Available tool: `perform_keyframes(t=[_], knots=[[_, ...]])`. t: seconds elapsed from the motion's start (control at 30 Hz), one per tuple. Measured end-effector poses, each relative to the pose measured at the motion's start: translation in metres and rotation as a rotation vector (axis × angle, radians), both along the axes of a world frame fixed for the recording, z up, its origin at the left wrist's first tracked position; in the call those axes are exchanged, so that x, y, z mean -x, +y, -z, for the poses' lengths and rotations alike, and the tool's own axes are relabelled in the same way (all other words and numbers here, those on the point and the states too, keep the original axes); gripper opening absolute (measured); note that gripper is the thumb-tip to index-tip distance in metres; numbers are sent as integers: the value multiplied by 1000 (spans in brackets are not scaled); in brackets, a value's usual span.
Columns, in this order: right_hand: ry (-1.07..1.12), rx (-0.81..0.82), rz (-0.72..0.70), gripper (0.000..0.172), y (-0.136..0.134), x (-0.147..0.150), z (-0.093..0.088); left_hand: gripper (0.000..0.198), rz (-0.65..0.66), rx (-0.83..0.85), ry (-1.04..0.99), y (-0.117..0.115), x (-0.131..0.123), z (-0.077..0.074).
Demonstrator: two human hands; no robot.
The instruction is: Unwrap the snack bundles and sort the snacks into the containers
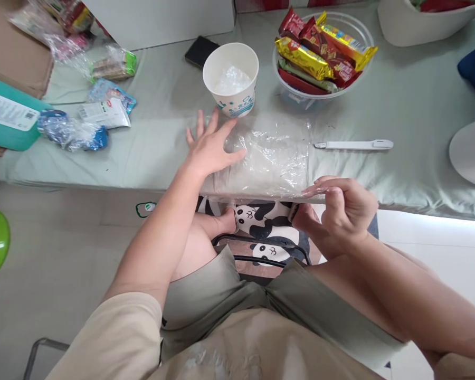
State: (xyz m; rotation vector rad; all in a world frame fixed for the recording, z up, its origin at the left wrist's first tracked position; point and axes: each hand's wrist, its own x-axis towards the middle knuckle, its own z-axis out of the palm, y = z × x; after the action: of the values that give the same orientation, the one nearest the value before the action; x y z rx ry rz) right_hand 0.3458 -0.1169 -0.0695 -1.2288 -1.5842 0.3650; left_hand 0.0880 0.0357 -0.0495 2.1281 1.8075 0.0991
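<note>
A clear, crinkled plastic bag [271, 161] lies flat at the table's front edge. My left hand [209, 145] is open with fingers spread, its thumb resting on the bag's left part. At the bag's lower right corner, my right hand [346, 206] is closed, pinching the plastic between thumb and fingers. Just beyond my left fingertips stands a white paper cup [237, 105] with a blue print and crumpled clear plastic inside. To the right of the bag lies a white utility knife [354, 145], its blade end pointing left.
A clear round tub [309, 100] of wrapped snack bars stands behind the knife. A black phone-like object [200, 51] lies behind the cup. Several small packets, including a white pouch [105, 112], lie at left near a teal container [8, 113]. White containers stand at right.
</note>
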Motion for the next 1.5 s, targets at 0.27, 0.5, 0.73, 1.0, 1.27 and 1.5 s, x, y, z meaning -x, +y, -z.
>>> perform_keyframes(t=[0.27, 0.5, 0.73, 1.0, 1.27, 1.5], knots=[[137, 24, 97, 34, 15, 7, -1, 45, 321, -342, -248, -90, -6, -37], [250, 96, 158, 34, 31, 16, -8, 53, 287, -318, -102, -121, -16, -25], [311, 283, 263, 30, 59, 9, -4, 17, -114, -118, -461, -79, 29, -34], [286, 480, 192, 17, 58, -3, 8, 11, -362, -16, -662, -39, 38, -24], [223, 403, 153, 30, 62, -5, 15, 13, -394, -18, -615, -28, 38, -12], [339, 642, 221, 20, 85, 7, 4, 11, -410, -21, -505, -18, 38, -11]])
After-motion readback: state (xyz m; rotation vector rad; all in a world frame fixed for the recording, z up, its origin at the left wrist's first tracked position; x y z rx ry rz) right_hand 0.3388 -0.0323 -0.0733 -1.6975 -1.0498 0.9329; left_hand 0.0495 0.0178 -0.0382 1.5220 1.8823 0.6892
